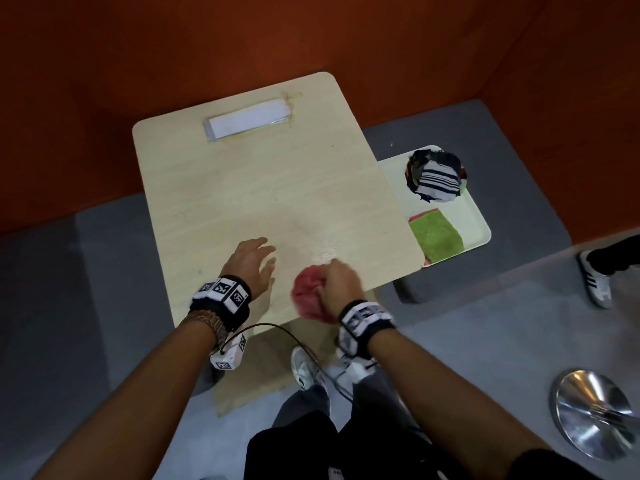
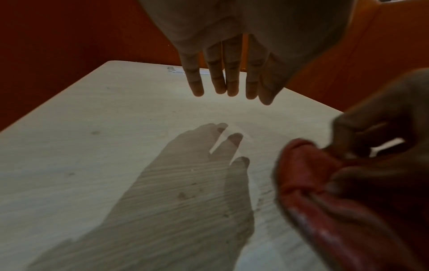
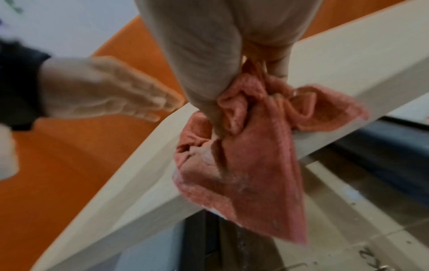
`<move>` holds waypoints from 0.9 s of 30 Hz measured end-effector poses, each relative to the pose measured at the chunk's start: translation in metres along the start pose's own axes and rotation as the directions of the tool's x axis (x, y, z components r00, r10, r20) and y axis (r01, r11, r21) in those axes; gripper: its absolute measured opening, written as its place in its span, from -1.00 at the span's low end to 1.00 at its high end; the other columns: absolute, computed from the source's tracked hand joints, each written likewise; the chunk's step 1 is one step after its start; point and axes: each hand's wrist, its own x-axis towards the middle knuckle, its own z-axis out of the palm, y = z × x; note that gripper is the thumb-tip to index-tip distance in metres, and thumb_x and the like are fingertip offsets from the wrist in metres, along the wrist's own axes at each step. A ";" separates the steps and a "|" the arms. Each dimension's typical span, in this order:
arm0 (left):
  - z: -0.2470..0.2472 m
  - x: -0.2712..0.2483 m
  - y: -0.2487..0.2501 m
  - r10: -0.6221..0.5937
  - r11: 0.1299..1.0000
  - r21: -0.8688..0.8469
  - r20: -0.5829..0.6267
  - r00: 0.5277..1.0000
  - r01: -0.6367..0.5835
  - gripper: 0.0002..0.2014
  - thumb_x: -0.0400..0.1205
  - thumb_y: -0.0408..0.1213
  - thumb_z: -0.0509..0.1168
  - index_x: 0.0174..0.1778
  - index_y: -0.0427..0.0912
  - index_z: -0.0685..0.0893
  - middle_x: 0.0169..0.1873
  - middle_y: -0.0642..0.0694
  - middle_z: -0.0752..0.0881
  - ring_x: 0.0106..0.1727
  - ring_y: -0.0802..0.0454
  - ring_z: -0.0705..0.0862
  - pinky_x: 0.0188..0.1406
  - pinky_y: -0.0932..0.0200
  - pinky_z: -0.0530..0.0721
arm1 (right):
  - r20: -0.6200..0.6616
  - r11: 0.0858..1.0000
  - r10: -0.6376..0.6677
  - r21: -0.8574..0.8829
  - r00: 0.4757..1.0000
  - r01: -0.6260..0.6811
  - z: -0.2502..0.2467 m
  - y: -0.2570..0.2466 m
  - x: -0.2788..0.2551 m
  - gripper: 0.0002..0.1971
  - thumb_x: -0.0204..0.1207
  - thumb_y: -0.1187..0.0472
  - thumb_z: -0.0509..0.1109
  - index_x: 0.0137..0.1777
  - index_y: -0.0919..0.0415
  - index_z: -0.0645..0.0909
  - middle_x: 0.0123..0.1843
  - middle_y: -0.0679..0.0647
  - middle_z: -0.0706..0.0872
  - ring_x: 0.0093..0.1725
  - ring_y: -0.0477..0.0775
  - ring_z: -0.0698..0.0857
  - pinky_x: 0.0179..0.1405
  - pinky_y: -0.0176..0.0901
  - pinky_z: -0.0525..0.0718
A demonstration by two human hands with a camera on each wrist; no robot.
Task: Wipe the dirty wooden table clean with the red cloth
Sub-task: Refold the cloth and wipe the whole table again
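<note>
At the near edge of the wooden surface (image 1: 277,174), the right hand (image 1: 337,280) holds the red cloth (image 1: 308,296) bunched in a fist; in the right wrist view its fingers (image 3: 209,88) are curled tight round the gathered folds, and a loose corner of the cloth hangs down past the surface's edge, with pale dusty marks on the fabric. The cloth sits on the surface right at that near edge, just beside the left hand (image 1: 251,263). The left hand is held low above the surface, palm down, fingers (image 2: 220,73) straight and slightly spread, holding nothing; its shadow falls on the wood beneath it in the left wrist view. Small dark specks and smudges show on the wood around that shadow, and a shiny wet-looking patch lies just beyond the cloth. At the far end of the surface a white paper label (image 1: 247,119) lies under clear tape. Off the right side of the surface, lower down, a white tray (image 1: 479,223) holds a green cloth (image 1: 438,237) and a bundle of dark and striped fabrics (image 1: 436,176). A polished metal base (image 1: 592,414) stands on the grey floor, well apart from the surface on the near right. Both wrists carry black bands with printed marker tags.
</note>
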 end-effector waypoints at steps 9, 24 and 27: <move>-0.010 -0.010 -0.025 -0.025 0.999 0.033 -0.002 1.000 0.025 -0.63 0.67 -0.17 0.27 0.39 -0.16 0.64 0.46 -0.17 0.55 0.51 -0.21 0.43 0.52 -0.02 0.38 | -0.193 0.962 0.233 -0.094 0.953 -0.255 -0.071 0.077 0.019 -0.76 0.31 0.35 0.40 -0.05 0.21 0.79 -0.11 0.29 0.77 -0.05 0.35 0.76 -0.07 0.04 0.69; -0.004 -0.012 -0.013 -0.040 0.999 -0.014 0.004 0.999 0.040 -0.62 0.70 -0.12 0.20 0.44 -0.07 0.59 0.51 -0.08 0.49 0.56 -0.11 0.35 0.54 -0.02 0.37 | -0.066 0.988 0.023 -0.151 0.998 -0.033 -0.079 0.108 0.016 -0.42 0.33 0.34 0.47 0.41 0.11 0.60 0.12 0.27 0.67 0.10 0.36 0.67 0.08 0.02 0.63; -0.006 -0.009 -0.010 -0.036 0.999 -0.007 0.002 0.999 0.036 -0.62 0.70 -0.11 0.20 0.44 -0.06 0.58 0.51 -0.07 0.48 0.57 -0.11 0.34 0.54 -0.04 0.37 | 0.215 0.964 -0.044 -0.248 0.976 0.098 -0.115 0.108 0.017 -0.59 0.32 0.37 0.49 0.18 0.07 0.77 0.02 0.06 0.79 0.06 0.16 0.74 -0.01 -0.13 0.64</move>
